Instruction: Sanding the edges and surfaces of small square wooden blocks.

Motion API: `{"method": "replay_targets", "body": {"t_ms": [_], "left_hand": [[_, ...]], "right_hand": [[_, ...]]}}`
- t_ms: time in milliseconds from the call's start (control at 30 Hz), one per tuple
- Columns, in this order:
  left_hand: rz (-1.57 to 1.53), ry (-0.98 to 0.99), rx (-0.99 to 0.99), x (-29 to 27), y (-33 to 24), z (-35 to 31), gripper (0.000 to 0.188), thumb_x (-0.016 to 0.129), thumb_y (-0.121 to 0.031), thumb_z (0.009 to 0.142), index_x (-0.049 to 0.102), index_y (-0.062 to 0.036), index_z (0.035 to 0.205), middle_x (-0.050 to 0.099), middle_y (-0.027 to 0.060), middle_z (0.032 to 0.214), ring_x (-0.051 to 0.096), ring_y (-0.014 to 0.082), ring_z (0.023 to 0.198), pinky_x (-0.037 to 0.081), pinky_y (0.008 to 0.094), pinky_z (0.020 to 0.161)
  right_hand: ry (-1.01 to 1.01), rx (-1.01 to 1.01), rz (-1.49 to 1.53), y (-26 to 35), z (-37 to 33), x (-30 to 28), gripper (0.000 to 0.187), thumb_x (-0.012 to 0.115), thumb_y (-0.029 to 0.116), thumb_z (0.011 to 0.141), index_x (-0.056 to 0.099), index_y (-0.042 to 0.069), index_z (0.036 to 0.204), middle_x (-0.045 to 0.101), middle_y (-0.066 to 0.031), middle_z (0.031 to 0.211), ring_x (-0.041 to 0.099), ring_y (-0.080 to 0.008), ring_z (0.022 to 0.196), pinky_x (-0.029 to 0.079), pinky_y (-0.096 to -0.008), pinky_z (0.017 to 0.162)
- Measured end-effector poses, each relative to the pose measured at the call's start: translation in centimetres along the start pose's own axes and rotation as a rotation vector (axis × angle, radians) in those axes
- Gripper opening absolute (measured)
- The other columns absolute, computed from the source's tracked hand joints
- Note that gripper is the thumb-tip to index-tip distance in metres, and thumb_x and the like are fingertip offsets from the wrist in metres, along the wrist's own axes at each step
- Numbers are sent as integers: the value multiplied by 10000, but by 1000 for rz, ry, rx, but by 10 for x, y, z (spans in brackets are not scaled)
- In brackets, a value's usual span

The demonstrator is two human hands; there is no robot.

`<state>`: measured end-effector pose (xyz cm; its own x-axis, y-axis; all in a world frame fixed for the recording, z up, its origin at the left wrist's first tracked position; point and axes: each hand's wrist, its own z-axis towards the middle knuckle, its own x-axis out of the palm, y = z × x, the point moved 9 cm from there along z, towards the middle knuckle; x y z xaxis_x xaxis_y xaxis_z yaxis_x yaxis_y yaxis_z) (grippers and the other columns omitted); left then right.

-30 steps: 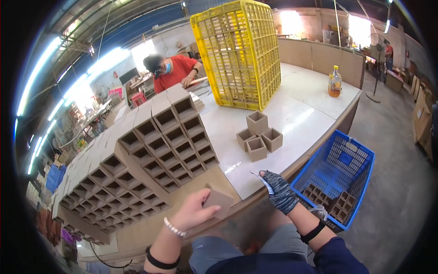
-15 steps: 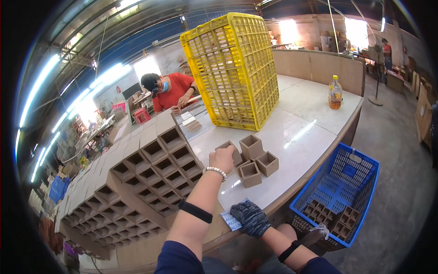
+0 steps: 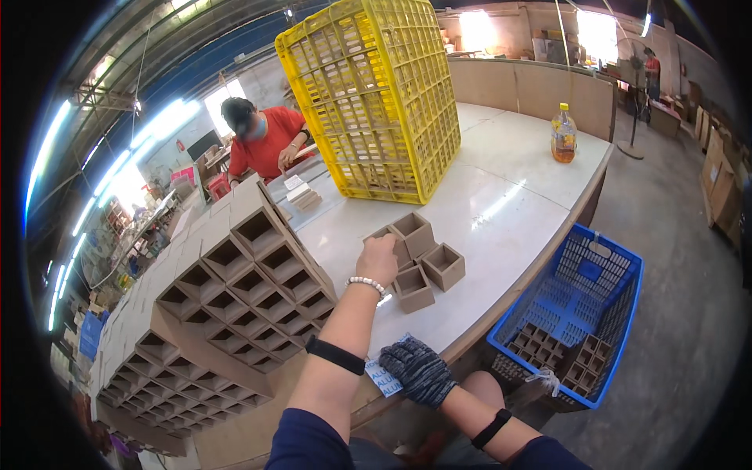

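My bare left hand (image 3: 379,258), with a white bead bracelet on its wrist, is closed on a small brown square box (image 3: 400,249). My fingers hide part of this box, which sits at the left of a cluster of like boxes on the white tabletop. Around it are an open-topped box (image 3: 413,296) in front, another box (image 3: 444,269) to the right and a third box (image 3: 417,230) behind. At the table's near edge, my right hand (image 3: 417,371) in a dark knitted glove is closed on a white packet with blue print (image 3: 382,377).
To the left rises a large stack of brown square boxes (image 3: 235,274). A yellow plastic crate (image 3: 376,110) stands on the table, with a bottle of amber liquid (image 3: 563,135) farther right. A blue crate (image 3: 619,329) holds brown pieces below the table's right edge. Across the table works a person in red (image 3: 270,141).
My left hand has shifted the held box slightly right, closer to the box behind. My right hand stays on the packet. The whole view has moved a little.
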<state>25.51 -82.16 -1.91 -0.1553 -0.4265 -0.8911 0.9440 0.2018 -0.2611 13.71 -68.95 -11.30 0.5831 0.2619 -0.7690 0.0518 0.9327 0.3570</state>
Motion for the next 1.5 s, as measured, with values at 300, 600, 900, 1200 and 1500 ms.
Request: {"method": "replay_targets", "body": {"t_ms": [300, 600, 900, 1200, 1500], "left_hand": [[-202, -384, 173, -94, -11, -59, 252, 623, -54, 708, 563, -25, 951, 588, 123, 916, 550, 263, 842, 445, 323, 748], [-244, -240, -277, -128, 83, -263, 244, 628, -104, 705, 561, -25, 926, 593, 138, 853, 580, 281, 804, 461, 342, 705], [238, -428, -617, -115, 147, -427, 174, 623, -165, 703, 482, -77, 651, 520, 92, 613, 530, 297, 577, 417, 411, 514], [429, -651, -739, -114, 152, -436, 217, 621, -164, 688, 447, -106, 572, 496, 77, 517, 512, 289, 488, 400, 408, 453], [455, -747, -774, -120, 156, -433, 171, 611, -177, 675, 487, -119, 574, 518, 82, 545, 523, 292, 502, 413, 408, 455]], "right_hand": [[-25, -14, -13, 0, -5, 3, 339, 479, 166, 746, 553, 89, 1068, 543, -123, 1115, 511, -261, 1037, 327, -418, 967], [-11, -64, -18, 9, 1, 5, 361, 507, 172, 701, 556, 82, 1047, 549, -125, 1098, 503, -274, 1034, 312, -431, 976], [-11, -54, -66, 9, -2, 3, 339, 509, 161, 693, 571, 83, 1018, 557, -118, 1085, 500, -268, 1040, 314, -419, 970], [-23, -81, -102, 3, -8, 5, 374, 569, 173, 652, 575, 84, 1016, 559, -125, 1070, 503, -282, 1027, 322, -425, 966], [-99, -152, -65, 15, 3, -5, 291, 566, 171, 680, 569, 75, 955, 578, -122, 995, 524, -296, 961, 349, -452, 919]]}}
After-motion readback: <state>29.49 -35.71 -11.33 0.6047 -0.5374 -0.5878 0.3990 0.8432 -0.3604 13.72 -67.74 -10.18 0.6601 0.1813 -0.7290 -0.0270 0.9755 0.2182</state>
